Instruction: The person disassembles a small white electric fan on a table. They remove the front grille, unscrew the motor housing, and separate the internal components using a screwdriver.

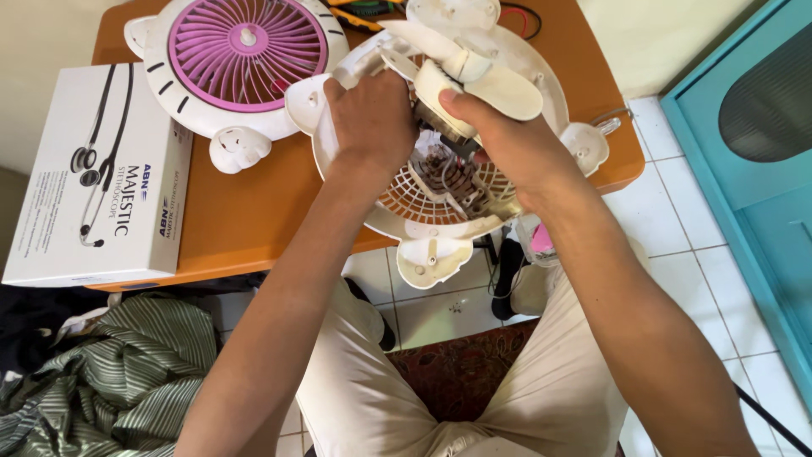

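Hands both on the opened white fan housing (440, 216), which sits at the near edge of the orange table (254, 211). Your left hand (372, 118) is closed in a fist over the housing's upper left rim; your right hand (499, 140) pinches the cream fan blade hub (461, 85), thumb on top, fingers probably curled beneath, hidden. The pink-grilled front cover (241, 55) lies just beside, next to a white box (101, 169).

White fan housing (440, 211) opened, wiring exposed, overhanging orange table edge, cream fan blade (499, 89) on top
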